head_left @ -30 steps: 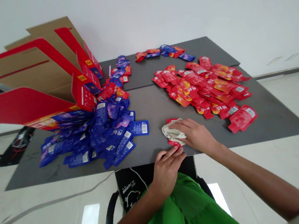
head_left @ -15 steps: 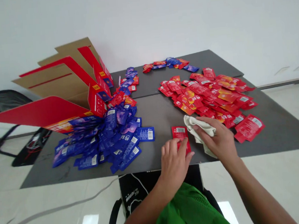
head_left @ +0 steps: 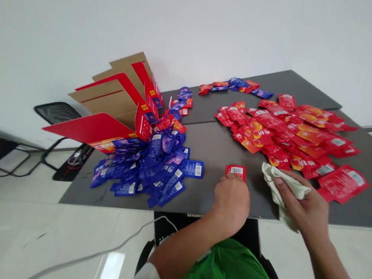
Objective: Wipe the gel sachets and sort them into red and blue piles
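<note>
My left hand (head_left: 233, 198) is closed, its fingers curled over the near end of a single red sachet (head_left: 237, 170) on the table. The sachet's white barcode end shows beyond the knuckles; its rest and my fingertips are hidden. My right hand (head_left: 305, 200) grips a crumpled off-white cloth (head_left: 287, 186) near the table's front edge, with part of the cloth hanging below. Just beyond that hand is a heap of red sachets (head_left: 284, 130), and one large red sachet (head_left: 343, 184) lies right of it. To the left spreads a pile of blue sachets (head_left: 155, 164).
Open red cardboard boxes (head_left: 97, 126) stand at the left, flaps up. A mixed row of sachets (head_left: 236, 83) lies along the back of the grey table (head_left: 206, 139). Mesh chairs (head_left: 56, 112) are at the far left, and a pale cable (head_left: 95, 255) runs below the table.
My left hand has gone from spread fingers on the red sachet to a closed grip. The view has shifted, so things appear farther right. My right hand still holds the cloth.
</note>
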Tool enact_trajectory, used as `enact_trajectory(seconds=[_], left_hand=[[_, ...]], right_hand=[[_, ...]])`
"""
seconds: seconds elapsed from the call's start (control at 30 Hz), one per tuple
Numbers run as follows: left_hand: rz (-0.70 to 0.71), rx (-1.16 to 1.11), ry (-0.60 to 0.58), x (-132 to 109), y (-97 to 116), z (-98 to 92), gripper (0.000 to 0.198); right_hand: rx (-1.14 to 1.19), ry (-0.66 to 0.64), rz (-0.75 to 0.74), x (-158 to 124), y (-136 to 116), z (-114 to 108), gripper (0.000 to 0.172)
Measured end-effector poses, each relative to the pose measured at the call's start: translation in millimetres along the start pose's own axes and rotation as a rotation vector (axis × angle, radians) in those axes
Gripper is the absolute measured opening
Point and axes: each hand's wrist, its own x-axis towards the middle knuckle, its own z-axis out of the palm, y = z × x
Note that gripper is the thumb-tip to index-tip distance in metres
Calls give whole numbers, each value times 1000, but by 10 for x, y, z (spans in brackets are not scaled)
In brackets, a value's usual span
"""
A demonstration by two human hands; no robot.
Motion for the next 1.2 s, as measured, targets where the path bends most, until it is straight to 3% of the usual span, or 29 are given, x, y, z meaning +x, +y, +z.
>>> enact_trajectory(seconds=[0.07,0.17,0.33,0.43,0.53,0.63,0.73,0.83,0.97,1.2], left_hand=[[5,-31,-48,-26,-41,-106,18],[10,-54,-83,-67,-148,-203,25],[-21,-161,-136,-80,-369,-169,33],[-26,-344,-147,-90,-495,-105,34],[-72,-664,-147,-165,-632,-74,38],[-216,-933,-97,-294,-815,-73,40],[-360,-1080,22,-408,-1053,-75,41],[-418,-1181,141,-467,-1289,-64,42],[-425,-1205,143,-502,-1466,-43,43],[-399,-922,63,-475,-1459,-166,44]], right_hand=[[5,-6,5,-2,18,1,67],[-3,-10,23,-4,36,2,67],[-6,0,8,13,5,3,70],[7,10,2,22,-14,9,71],[27,6,24,22,-11,7,72],[24,-6,25,18,9,-2,70],[5,-14,22,14,18,-12,68],[-6,-22,44,11,5,-21,68],[-15,-4,74,11,-15,-31,71],[-42,-33,96,20,-43,-31,76]])
